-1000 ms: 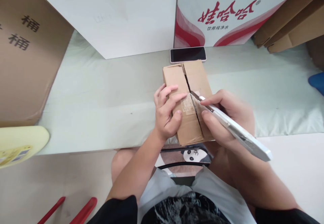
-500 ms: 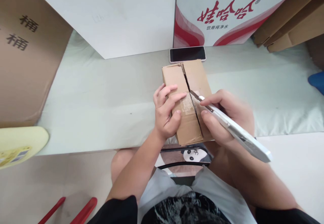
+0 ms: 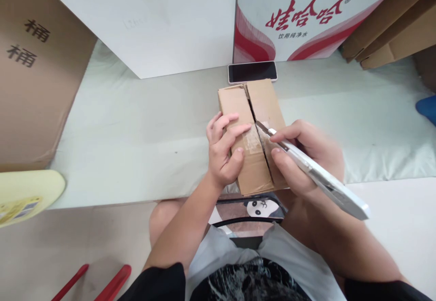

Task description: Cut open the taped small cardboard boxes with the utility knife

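Observation:
A small brown cardboard box [image 3: 262,99] lies on a pale green mat in front of me, its top flaps meeting at a seam with clear tape across the middle. My left hand [image 3: 223,153] grips the box's left side, fingers curled over the left flap. My right hand [image 3: 304,155] is closed on a white utility knife [image 3: 327,180], whose blade tip rests at the taped seam near the box's middle.
A black phone [image 3: 252,71] lies just behind the box. Large white cartons [image 3: 153,24] and one with red print [image 3: 306,15] stand at the back, brown cartons [image 3: 30,74] at left and right. A yellow object [image 3: 23,194] and red handles [image 3: 112,283] lie at lower left.
Hardly anything differs; the knife handle has dipped slightly, while the blade stays at the seam and both hands hold their places.

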`<state>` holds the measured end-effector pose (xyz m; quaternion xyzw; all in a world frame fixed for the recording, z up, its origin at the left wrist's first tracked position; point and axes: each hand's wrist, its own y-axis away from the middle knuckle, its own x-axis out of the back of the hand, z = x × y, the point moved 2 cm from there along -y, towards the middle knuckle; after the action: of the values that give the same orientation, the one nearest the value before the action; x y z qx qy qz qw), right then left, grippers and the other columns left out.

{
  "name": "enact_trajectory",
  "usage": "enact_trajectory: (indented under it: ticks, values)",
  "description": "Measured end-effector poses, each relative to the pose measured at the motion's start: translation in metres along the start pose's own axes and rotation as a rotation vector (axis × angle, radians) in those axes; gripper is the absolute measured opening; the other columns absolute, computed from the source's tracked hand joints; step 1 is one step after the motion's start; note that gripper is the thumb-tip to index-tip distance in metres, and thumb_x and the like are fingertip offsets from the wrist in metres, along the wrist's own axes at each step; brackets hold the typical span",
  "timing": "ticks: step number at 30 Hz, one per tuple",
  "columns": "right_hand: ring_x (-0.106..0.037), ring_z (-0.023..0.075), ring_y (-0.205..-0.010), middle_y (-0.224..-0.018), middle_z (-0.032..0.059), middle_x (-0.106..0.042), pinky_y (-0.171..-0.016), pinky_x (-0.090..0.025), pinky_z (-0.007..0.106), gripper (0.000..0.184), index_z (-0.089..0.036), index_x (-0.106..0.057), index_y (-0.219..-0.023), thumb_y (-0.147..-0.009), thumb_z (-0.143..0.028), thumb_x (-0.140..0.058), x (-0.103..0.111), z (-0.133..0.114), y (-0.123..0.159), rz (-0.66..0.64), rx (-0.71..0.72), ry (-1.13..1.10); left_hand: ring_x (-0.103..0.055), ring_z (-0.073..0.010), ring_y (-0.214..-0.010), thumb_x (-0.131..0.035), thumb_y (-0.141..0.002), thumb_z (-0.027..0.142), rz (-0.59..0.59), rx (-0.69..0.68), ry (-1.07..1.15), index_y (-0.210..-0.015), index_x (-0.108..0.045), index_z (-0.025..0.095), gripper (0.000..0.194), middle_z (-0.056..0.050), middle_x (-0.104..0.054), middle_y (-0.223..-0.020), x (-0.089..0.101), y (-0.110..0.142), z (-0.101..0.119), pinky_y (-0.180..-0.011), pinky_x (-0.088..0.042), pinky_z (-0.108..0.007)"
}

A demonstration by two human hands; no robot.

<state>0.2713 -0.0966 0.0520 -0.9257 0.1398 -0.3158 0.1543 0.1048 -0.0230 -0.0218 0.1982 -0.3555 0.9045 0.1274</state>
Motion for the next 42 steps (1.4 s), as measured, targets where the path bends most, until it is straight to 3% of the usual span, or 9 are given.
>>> enact_trajectory:
  ticks: [21, 42]
  values:
    - [-0.047, 0.0118, -0.056, -0.070, -0.0042, -0.058, -0.058, -0.041, 0.030, 0.010, -0.025, -0.064, -0.088, -0.080, -0.017, -0.064, 0.0005, 0.0005, 0.0001, 0.002, -0.009, -0.003, -0.053, -0.0308, -0.136, -0.036, -0.102, 0.056, 0.003, 0.021, -0.010, -0.126, -0.066, 0.029, 0.047, -0.009, -0.060, -0.142, -0.0018, 0.0007, -0.0008, -0.127, -0.034, -0.055]
    - [-0.049, 0.0135, -0.057, -0.068, -0.0034, -0.058, -0.058, -0.042, 0.031, 0.009, -0.025, -0.064, -0.087, -0.080, -0.019, -0.064, 0.0010, 0.0010, -0.0001, 0.005, -0.018, -0.003, -0.054, -0.0309, -0.136, -0.034, -0.103, 0.057, 0.001, 0.013, -0.029, -0.126, -0.066, 0.028, 0.049, -0.010, -0.060, -0.141, -0.0008, -0.0002, -0.0009, -0.126, -0.035, -0.055]
